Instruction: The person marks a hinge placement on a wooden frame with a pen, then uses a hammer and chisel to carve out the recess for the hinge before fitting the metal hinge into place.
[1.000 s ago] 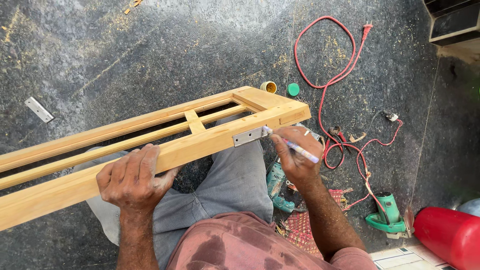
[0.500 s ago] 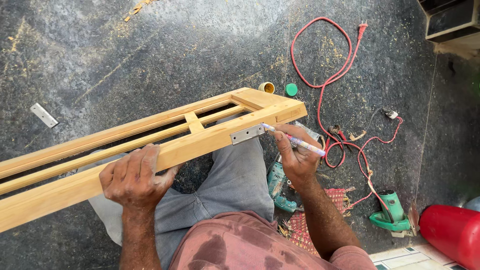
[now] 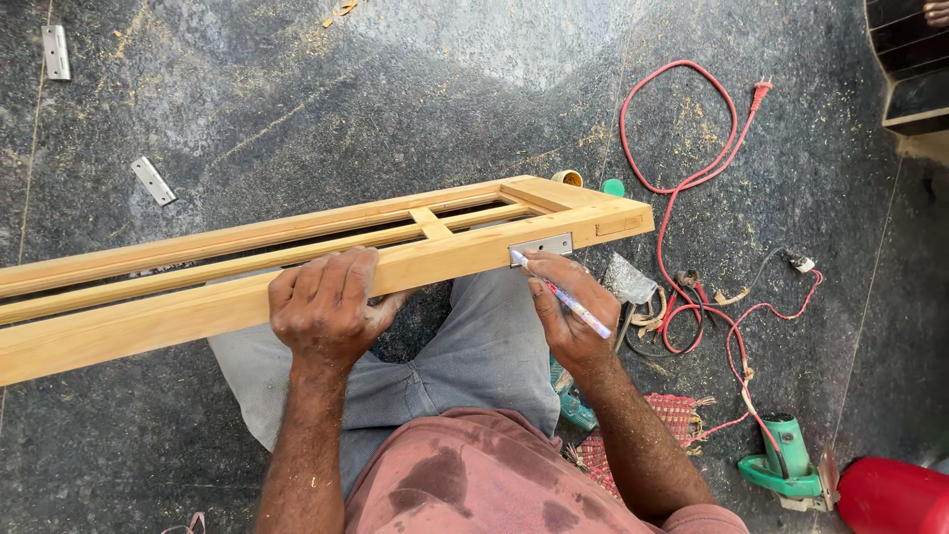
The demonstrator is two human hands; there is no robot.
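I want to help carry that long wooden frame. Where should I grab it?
Probably the near long rail of the wooden frame, from above, the way the left hand wraps over it. That rail is straight and narrow enough for fingers to curl around. Keep away from the end with the metal hinge, where the right hand holds a pen.

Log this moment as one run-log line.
left hand: grips wooden frame | right hand: holds pen, tip at metal hinge | floor: loose hinges, red cable, green power tool
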